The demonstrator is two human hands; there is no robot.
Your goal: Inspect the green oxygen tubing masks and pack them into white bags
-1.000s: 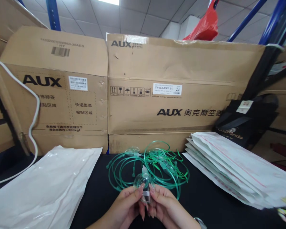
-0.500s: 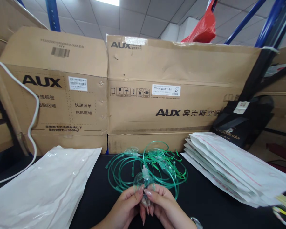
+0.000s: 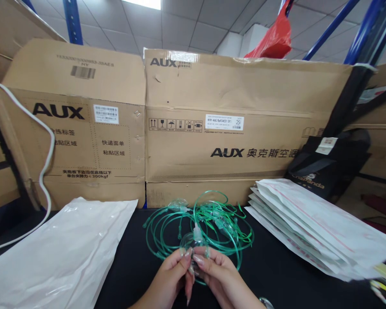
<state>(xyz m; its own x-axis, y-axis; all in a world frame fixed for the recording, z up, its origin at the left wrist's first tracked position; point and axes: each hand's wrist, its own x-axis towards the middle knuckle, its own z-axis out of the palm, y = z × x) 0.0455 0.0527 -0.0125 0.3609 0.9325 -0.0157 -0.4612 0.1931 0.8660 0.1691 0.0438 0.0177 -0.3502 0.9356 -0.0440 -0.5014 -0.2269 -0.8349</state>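
Observation:
A clear plastic mask [image 3: 187, 241] with a whitish connector [image 3: 197, 232] on top is held between both hands at the bottom centre. My left hand [image 3: 173, 274] pinches its left side near the lower edge. From the right, my right hand [image 3: 219, 271] grips it, thumb close to the left thumb. The fingertips partly cover the mask's lower part. Just behind lie coiled green tubes [image 3: 161, 234], with more clear masks [image 3: 179, 204] and bright green straps [image 3: 244, 235] tangled among them.
White plastic packaging [image 3: 61, 240] lies at the left on the black table [image 3: 122, 262]. Stacked white pouches [image 3: 312, 227] are at the right, beside a black bag [image 3: 324, 167]. Cardboard boxes [image 3: 244, 90] stand behind. A white cable [image 3: 46, 171] hangs at the left.
The fingers have shifted slightly on the mask, and the two thumbs are a little farther apart. Part of a green tube now shows below the mask.

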